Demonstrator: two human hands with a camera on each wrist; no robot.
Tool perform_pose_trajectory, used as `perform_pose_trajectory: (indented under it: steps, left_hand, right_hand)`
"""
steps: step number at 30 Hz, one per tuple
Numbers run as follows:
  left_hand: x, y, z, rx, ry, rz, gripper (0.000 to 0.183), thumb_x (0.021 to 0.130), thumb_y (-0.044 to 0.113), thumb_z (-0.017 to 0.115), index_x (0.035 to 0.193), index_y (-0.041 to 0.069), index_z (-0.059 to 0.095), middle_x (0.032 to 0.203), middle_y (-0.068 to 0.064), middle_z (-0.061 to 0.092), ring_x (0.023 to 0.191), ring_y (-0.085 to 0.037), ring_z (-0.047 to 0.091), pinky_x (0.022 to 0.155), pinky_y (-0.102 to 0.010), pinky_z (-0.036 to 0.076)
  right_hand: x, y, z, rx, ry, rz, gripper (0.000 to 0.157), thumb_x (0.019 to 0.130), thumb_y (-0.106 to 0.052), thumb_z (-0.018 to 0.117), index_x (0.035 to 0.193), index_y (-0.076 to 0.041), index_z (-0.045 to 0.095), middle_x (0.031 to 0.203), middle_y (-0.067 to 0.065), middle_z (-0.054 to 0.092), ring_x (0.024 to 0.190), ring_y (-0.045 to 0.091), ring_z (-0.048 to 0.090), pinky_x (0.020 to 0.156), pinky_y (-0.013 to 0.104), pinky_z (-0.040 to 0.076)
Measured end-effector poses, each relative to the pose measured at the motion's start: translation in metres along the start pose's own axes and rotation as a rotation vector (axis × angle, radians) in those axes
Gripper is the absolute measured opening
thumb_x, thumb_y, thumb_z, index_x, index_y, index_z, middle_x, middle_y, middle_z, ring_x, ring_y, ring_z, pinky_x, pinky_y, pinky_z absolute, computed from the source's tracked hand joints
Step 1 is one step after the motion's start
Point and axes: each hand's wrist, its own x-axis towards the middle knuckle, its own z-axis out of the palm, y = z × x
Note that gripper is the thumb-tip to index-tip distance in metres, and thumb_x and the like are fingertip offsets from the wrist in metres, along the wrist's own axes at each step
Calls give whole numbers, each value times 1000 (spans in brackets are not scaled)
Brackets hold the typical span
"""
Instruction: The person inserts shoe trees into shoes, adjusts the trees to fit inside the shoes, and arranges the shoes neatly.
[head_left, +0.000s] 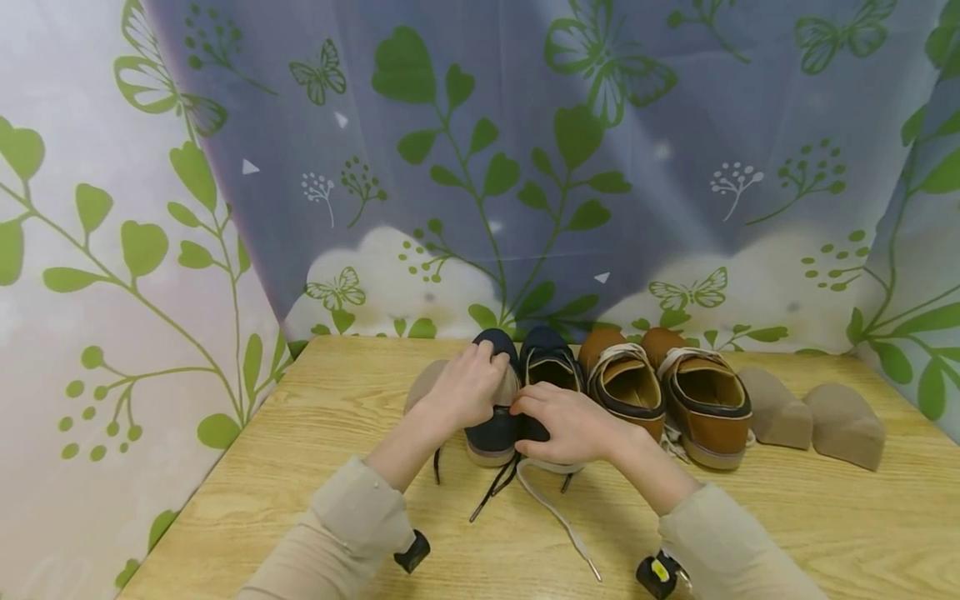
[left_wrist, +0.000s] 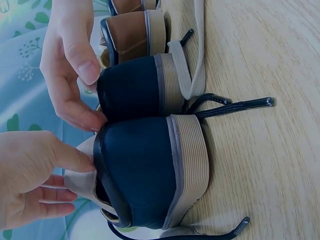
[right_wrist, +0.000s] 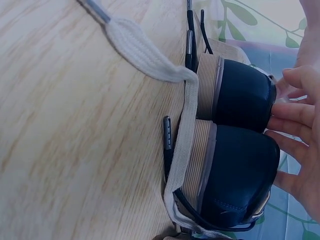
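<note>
Navy shoe [head_left: 491, 435], one, on bench [head_left: 337, 400], left of its mate [left_wrist: 132, 90]; beige insert [left_wrist: 80, 182] in its opening, pinched by left hand [head_left: 467, 385]; right hand [head_left: 573, 425] loosely spread, fingertips touching both shoes (risk: uneven pushing could wedge the insert askew).

In the head view, the left hand [head_left: 467, 385] hid the middle of the left navy shoe [head_left: 489, 437]. The beige insert's [left_wrist: 87, 187] lower end (down inside that shoe) was out of sight. The right hand [head_left: 568, 423] partly covered the right navy shoe [head_left: 546, 340]. Both sleeves [head_left: 352, 525] left the bottom edge. In the right wrist view, the top edge cut the pale lace's [right_wrist: 150, 57] tip.
</note>
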Motion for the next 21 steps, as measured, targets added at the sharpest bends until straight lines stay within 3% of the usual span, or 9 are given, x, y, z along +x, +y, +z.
perform_pose_trajectory:
  steps: [10,21]
  left_hand:
    - [2,-1,2,-7,1,-16,47,77,21,74,118,6,56,110,-14,50,98,-28,51,79,-37,46]
    - [4,-2,4,4,1,-14,51,76,24,77,119,10,54,113,-13,50,99,-28,52,79,-38,46]
  right_hand:
    - [1,0,2,3,2,-2,37,87,-34,61,112,-8,61,112,2,57,102,19,52,83,35,46]
    - [0,1,1,11,-2,3,37,88,-34,61,113,-8,61,114,3,56,104,20,52,85,36,45]
